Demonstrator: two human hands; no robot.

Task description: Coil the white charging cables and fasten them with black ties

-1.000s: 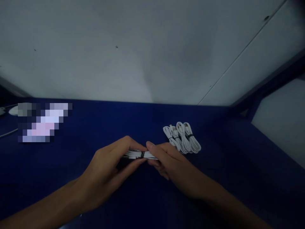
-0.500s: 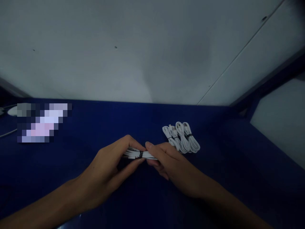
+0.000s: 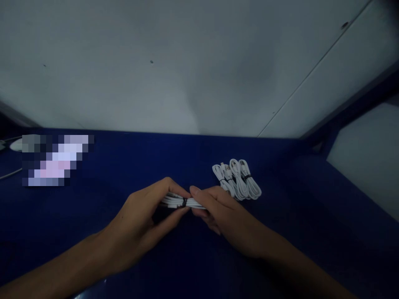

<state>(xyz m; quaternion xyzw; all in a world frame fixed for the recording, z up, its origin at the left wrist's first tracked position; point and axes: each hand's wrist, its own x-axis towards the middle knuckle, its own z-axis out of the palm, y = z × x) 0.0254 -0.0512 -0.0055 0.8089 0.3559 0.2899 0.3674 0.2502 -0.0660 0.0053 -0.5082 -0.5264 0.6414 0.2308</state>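
A coiled white cable bundle point(image 3: 179, 202) with a dark tie round its middle is held just above the blue table point(image 3: 124, 174). My left hand point(image 3: 146, 220) pinches its left part between thumb and fingers. My right hand point(image 3: 218, 211) grips its right part, fingers curled over it. The two thumbs nearly meet at the tie. Behind my right hand, a small pile of similar tied white cable bundles point(image 3: 238, 178) lies on the table.
A pale wall point(image 3: 174, 66) rises right behind the table. At the far left are a blurred-out patch point(image 3: 56, 160) and a white object with a thin cord point(image 3: 12, 145). A blue frame rail point(image 3: 352, 108) runs along the right side.
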